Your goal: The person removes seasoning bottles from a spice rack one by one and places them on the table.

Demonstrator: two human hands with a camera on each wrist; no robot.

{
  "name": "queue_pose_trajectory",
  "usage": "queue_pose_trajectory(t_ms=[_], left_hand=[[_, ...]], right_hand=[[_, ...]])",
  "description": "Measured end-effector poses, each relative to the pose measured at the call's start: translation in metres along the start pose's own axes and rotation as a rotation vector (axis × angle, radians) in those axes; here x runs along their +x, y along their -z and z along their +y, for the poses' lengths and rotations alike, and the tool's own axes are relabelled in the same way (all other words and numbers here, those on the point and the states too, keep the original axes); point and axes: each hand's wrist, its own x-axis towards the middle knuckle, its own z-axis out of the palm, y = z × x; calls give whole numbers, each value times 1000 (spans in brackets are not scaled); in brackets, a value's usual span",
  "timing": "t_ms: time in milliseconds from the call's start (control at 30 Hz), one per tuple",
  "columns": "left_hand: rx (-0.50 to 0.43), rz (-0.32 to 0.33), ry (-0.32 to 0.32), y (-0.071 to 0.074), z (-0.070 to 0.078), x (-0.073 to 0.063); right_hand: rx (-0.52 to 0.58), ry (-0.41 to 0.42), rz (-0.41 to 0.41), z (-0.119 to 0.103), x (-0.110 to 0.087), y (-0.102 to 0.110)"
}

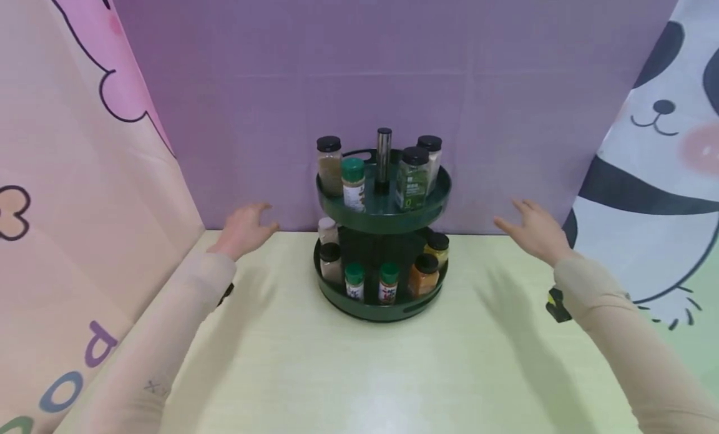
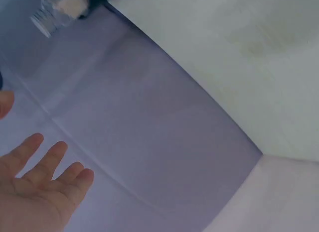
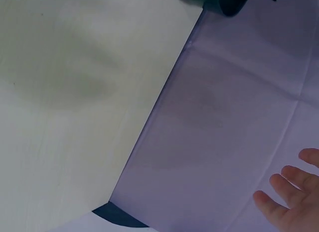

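A dark green two-tier round spice rack [image 1: 379, 223] with a metal centre post [image 1: 384, 156] stands at the back of the table. Its upper tier bears a black-lidded brown spice jar [image 1: 330, 168], a green-capped jar [image 1: 354, 187], a green-labelled jar [image 1: 412, 181] and a pale jar behind it. Several more jars stand below, among them an orange one [image 1: 424, 278] and a red-labelled one [image 1: 388, 285]. To the rack's left my left hand [image 1: 247, 228] hovers with fingers spread, holding nothing. My right hand [image 1: 533, 229] is held likewise at the right, apart from the rack.
The pale yellow table [image 1: 359, 371] meets a purple backdrop [image 1: 281, 78] right behind the rack. A side panel with pink cartoon art [image 1: 73, 190] rises at the left, and a panda-print panel [image 1: 668, 172] at the right.
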Motion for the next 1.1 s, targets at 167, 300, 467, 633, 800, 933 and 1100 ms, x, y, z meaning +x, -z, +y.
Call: queue_pose_trajectory(t_ms=[167, 300, 467, 633, 800, 933, 1100], left_hand=[[-188, 33, 21, -8, 11, -16], [-283, 10, 75, -22, 17, -27], [-375, -29, 121, -45, 24, -38], [-446, -80, 159, -71, 28, -39], [-495, -87, 175, -92, 31, -30], [-524, -73, 206, -104, 30, -20], [-577, -73, 287, -114, 27, -10]], right_hand=[[63, 53, 104, 2, -12, -10], [98, 81, 125, 0, -21, -20], [131, 57, 95, -5, -33, -34], [146, 54, 60, -10, -41, -49], [158, 70, 42, -12, -47, -60], [157, 80, 38, -12, -49, -67], [166, 93, 36, -12, -49, -75]])
